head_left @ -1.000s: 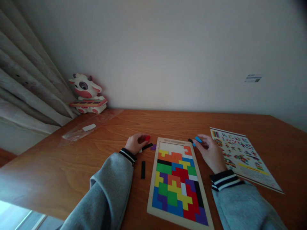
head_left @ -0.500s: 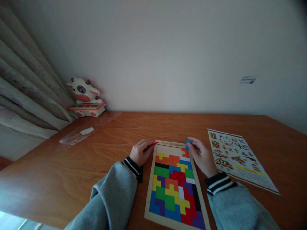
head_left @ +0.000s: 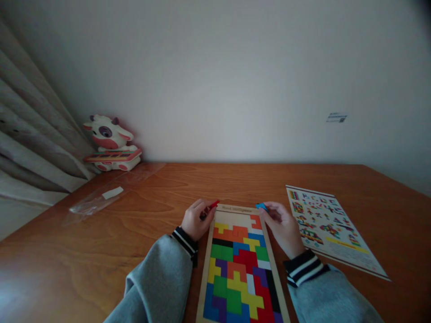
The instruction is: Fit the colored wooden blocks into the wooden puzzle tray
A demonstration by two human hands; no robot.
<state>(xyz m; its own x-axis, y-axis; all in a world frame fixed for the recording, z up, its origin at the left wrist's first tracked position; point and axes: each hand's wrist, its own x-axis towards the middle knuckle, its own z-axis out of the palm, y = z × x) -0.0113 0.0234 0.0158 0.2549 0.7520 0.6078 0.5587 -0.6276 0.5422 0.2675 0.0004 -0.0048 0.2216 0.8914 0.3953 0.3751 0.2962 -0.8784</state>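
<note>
A wooden puzzle board (head_left: pixel 199 309) lies on the table between my hands, mostly filled with coloured block pieces; bare wood shows at its far end. Beside the far left corner, my left hand (head_left: pixel 198 219) pinches a red puzzle piece (head_left: pixel 214 204). At the far right corner, a blue puzzle piece (head_left: pixel 261 206) sits between the thumb and fingers of my right hand (head_left: pixel 283 224). An orange piece (head_left: pixel 255 222) lies in the board close to my right hand. A dark thing shows under my left fingers, too hidden to name.
To the right, a printed pattern sheet (head_left: pixel 332 229) lies on the wooden table (head_left: pixel 151 202). A clear plastic bag (head_left: pixel 90 204) with a white label is at the left. A toy cow with a keyboard (head_left: pixel 112 143) stands at the back left near the curtain (head_left: pixel 30 121).
The whole view has shifted a little, so the scene sits lower and further left. My right hand has turned the blue piece slightly. Both hands keep their pieces.
</note>
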